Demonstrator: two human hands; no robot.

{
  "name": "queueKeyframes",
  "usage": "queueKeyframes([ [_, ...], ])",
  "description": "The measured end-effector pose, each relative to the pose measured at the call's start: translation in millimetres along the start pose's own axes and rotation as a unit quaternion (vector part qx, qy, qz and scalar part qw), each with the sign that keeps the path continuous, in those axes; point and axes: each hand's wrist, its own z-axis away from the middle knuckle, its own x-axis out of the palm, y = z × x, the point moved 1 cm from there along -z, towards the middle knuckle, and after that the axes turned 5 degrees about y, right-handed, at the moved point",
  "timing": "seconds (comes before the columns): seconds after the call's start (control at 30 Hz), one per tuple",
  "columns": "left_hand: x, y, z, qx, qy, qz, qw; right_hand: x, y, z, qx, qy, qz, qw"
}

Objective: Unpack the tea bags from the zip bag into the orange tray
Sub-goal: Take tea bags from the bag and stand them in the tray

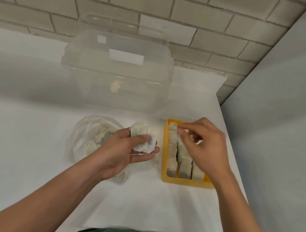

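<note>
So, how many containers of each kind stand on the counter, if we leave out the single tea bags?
Clear plastic storage box: 1
Zip bag: 1
Orange tray: 1
Total: 3
A clear piece behind the box is hard to identify, so it is not counted. The tea bags are too tightly packed to count.

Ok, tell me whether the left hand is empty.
No, the left hand holds a clump of tea bags beside the orange tray.
</note>
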Motion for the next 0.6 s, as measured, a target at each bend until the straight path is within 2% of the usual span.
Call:
queueKeyframes([
  [0.1, 0, 1, -2, -0.011, -0.002, 0.009, 1.0, 15, -32, 14, -0.139, -0.046, -0.061, 0.987],
  [0.23, -3, 0, -1, -0.019, -0.012, 0.009, 1.0, 30, -32, 26, -0.217, -0.118, -0.033, 0.968],
  [0.43, -4, -4, -1, -0.018, -0.022, -0.029, 0.999, 49, -36, 38, -0.227, -0.081, 0.066, 0.968],
  [0.6, 0, -3, 3, -0.036, -0.041, -0.014, 0.998, 55, -43, 44, -0.189, -0.051, 0.1, 0.975],
])
